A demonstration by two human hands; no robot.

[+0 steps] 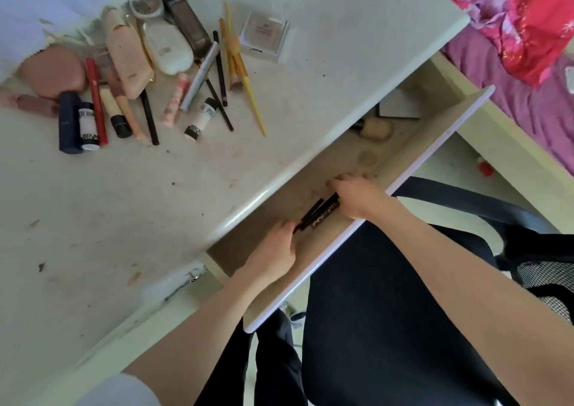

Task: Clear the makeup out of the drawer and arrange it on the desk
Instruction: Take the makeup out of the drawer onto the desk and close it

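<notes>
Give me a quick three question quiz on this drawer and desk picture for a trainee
1. True or false: both hands are inside the open drawer.
2. What do the left hand and right hand hold between them?
3. Which lies farther back in the drawer: A, a round sponge, or B, a brush?

Key
1. True.
2. A bundle of black pencils.
3. B.
</notes>
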